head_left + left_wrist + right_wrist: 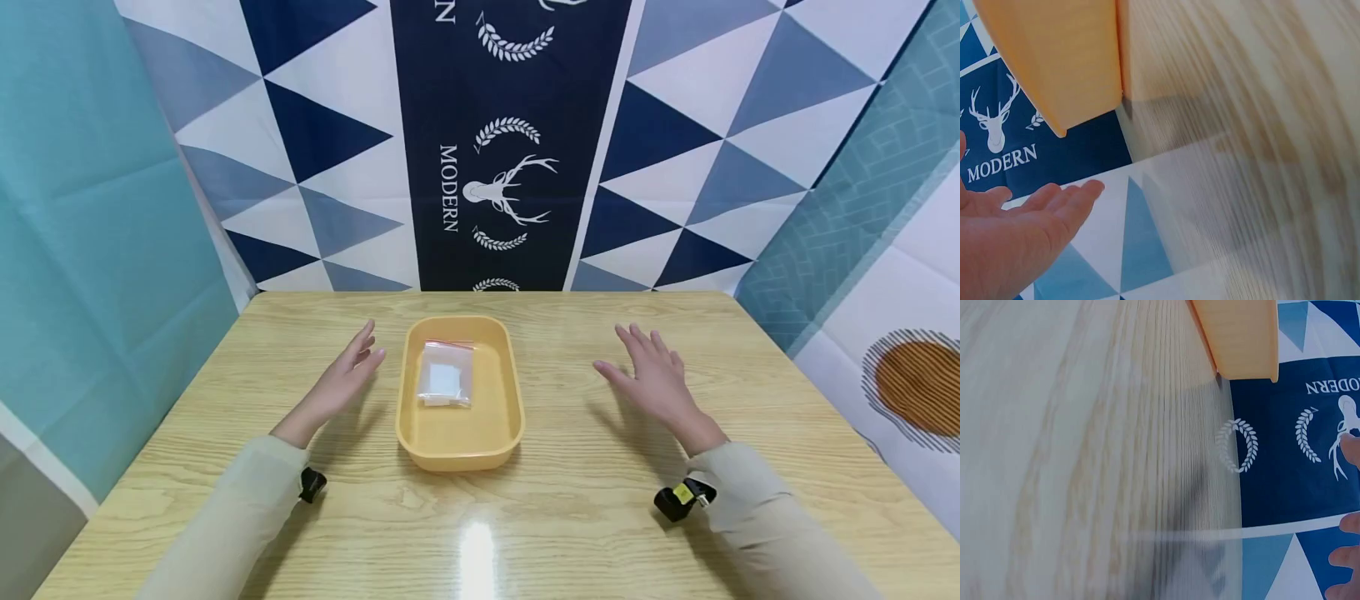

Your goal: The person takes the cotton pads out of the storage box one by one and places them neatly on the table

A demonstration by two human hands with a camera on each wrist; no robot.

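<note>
A yellow plastic tray [491,433] with raised walls stands near the middle of the table. Inside it, towards the left, lies a clear zip bag [448,357] with a red seal line and something flat and white in it. To the tray's left, my left hand [341,383] is held above the table with relaxed fingers and holds nothing. My right hand [652,379] hovers farther off on the right side, fingers spread, also holding nothing. The tray's outer wall [1060,56] shows in the left wrist view, above the left hand's fingers.
The table [570,517] has a light wood grain and a glossy surface. Behind it hangs a cloth [330,167] with blue and white triangles and a dark deer panel. A teal curtain [97,208] borders the left side. Each wrist wears a small black camera [675,502].
</note>
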